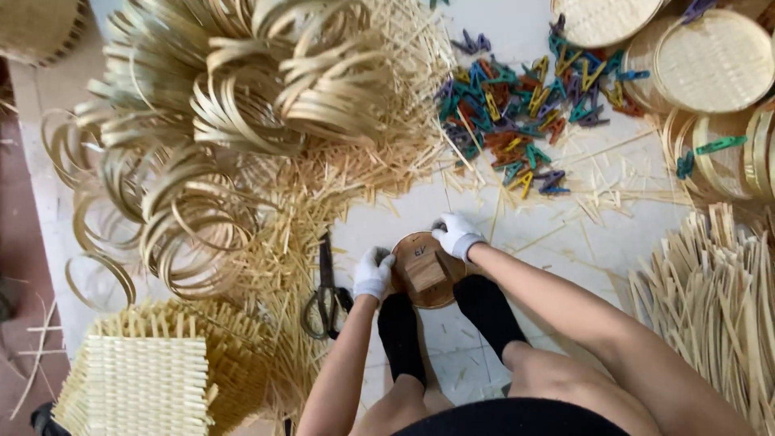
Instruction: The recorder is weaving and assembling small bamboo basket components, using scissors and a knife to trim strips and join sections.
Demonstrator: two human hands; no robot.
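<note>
both gloved hands (412,254) grip round wooden mould (425,270) (between feet).

No packages, labels, signs or screens appeared anywhere in the view. The nearest thing to a marking was some dark handwriting on the round brown wooden disc (421,266) lying on the white tiled floor (565,234), between the person's gloved hands.

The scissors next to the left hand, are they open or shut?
Shut, as far as shows. The scissors lie flat on the floor beside the left hand, blades together in one dark line pointing away, the two handle loops close together.
</note>
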